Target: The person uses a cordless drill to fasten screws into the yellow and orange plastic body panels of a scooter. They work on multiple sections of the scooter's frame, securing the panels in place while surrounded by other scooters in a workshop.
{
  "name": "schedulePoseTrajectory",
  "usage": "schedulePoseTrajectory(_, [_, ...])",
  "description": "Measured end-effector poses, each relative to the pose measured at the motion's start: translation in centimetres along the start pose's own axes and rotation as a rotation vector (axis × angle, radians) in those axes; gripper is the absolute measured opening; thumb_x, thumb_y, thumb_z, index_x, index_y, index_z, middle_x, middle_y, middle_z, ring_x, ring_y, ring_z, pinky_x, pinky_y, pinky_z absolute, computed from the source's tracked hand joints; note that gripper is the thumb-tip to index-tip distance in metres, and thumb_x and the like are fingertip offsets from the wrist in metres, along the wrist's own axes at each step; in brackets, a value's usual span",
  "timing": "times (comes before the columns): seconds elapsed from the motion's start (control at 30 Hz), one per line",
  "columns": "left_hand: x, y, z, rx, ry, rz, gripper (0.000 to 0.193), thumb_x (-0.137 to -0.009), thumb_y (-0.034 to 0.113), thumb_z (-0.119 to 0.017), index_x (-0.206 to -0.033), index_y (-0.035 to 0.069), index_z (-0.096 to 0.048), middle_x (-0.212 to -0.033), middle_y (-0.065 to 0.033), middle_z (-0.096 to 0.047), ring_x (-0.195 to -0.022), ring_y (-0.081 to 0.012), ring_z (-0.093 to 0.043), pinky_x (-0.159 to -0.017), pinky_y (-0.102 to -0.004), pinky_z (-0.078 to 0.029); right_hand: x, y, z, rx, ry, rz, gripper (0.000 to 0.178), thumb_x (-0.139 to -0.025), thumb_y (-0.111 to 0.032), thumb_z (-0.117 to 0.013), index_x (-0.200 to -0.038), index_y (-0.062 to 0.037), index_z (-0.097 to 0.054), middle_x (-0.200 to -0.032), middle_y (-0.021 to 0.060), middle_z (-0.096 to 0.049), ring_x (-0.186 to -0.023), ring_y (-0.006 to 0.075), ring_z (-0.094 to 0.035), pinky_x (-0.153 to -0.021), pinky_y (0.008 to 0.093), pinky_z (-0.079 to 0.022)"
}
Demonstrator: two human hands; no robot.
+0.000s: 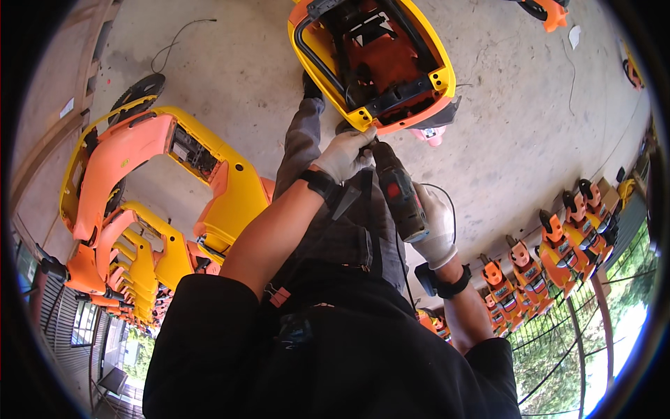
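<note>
In front of me stands a yellow and orange scooter body (442, 52) with its top uncovered, showing a black frame tube and dark inner parts. My gloved right hand (437, 222) is wrapped round a dark cordless drill (399, 190) with a red spot on its side. The drill's nose points at the near edge of the body. Right there, my gloved left hand (343, 157) has its fingers pinched together beside the drill's tip. Whatever lies between those fingers is hidden. Both wrists wear black bands.
A yellow and orange scooter (230, 178) stands close on my left, with a long row of similar ones behind it. More orange scooters (556, 241) line the right side. A thin black cable (169, 47) lies on the concrete floor (230, 77).
</note>
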State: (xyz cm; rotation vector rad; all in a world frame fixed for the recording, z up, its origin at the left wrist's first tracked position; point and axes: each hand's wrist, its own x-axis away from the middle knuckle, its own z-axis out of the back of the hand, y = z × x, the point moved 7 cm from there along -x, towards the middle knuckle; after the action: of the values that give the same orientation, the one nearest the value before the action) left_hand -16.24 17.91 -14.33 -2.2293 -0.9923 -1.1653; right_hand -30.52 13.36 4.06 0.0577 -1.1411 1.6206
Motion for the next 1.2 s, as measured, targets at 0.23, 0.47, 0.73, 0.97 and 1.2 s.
schedulePoseTrajectory(0.23, [-0.5, 1.7, 0.5, -0.355, 0.196, -0.156, 0.016, -0.096, 0.022, -0.067, -0.094, 0.007, -0.070, -0.073, 0.0033, -0.060, -0.056, -0.0064, -0.050, -0.050, -0.0216, -0.037, -0.8, 0.8, -1.3, 0.091, -0.051, -0.114, 0.047, -0.077, -0.034, -0.075, -0.114, -0.0083, -0.060, -0.090, 0.0168, -0.067, -0.086, 0.0375, -0.065, -0.075, 0.0472, -0.049])
schedulePoseTrajectory(0.47, [-1.5, 3.9, 0.5, -0.769, 0.236, -0.148, 0.020, -0.093, 0.019, -0.063, -0.091, 0.001, -0.070, -0.064, 0.0000, -0.058, -0.050, -0.0094, -0.050, -0.046, -0.0257, -0.036, -2.0, 1.4, -2.8, 0.138, -0.046, -0.162, 0.050, -0.072, -0.027, -0.080, -0.113, -0.0066, -0.059, -0.089, 0.0184, -0.068, -0.085, 0.0388, -0.066, -0.076, 0.0474, -0.051])
schedulePoseTrajectory(0.73, [-3.5, 5.7, -0.3, -1.101, 0.153, -0.060, 0.024, -0.090, 0.024, -0.065, -0.090, 0.001, -0.073, -0.066, -0.0039, -0.060, -0.050, -0.0122, -0.054, -0.048, -0.0284, -0.043, -2.8, 1.1, -2.7, 0.074, -0.055, -0.258, 0.046, -0.074, -0.021, -0.078, -0.112, -0.0058, -0.059, -0.090, 0.0207, -0.068, -0.087, 0.0424, -0.066, -0.075, 0.0498, -0.052])
schedulePoseTrajectory(0.97, [-4.3, 6.4, -0.5, -1.185, 0.159, 0.122, 0.021, -0.088, 0.022, -0.066, -0.083, 0.002, -0.069, -0.066, -0.0037, -0.060, -0.051, -0.0133, -0.054, -0.046, -0.0297, -0.043, -3.7, 2.1, -2.5, -0.073, -0.069, -0.297, 0.046, -0.076, -0.019, -0.075, -0.117, -0.0040, -0.060, -0.089, 0.0237, -0.069, -0.085, 0.0443, -0.066, -0.072, 0.0500, -0.053])
schedulePoseTrajectory(1.2, [-5.2, 5.7, 0.9, -0.951, 0.206, 0.261, 0.014, -0.086, 0.013, -0.066, -0.076, 0.004, -0.062, -0.066, -0.0045, -0.059, -0.049, -0.0128, -0.050, -0.040, -0.0281, -0.035, -5.2, 2.5, -1.9, -0.211, -0.077, -0.300, 0.035, -0.077, -0.020, -0.071, -0.108, -0.0031, -0.065, -0.088, 0.0222, -0.070, -0.083, 0.0414, -0.068, -0.073, 0.0456, -0.055])
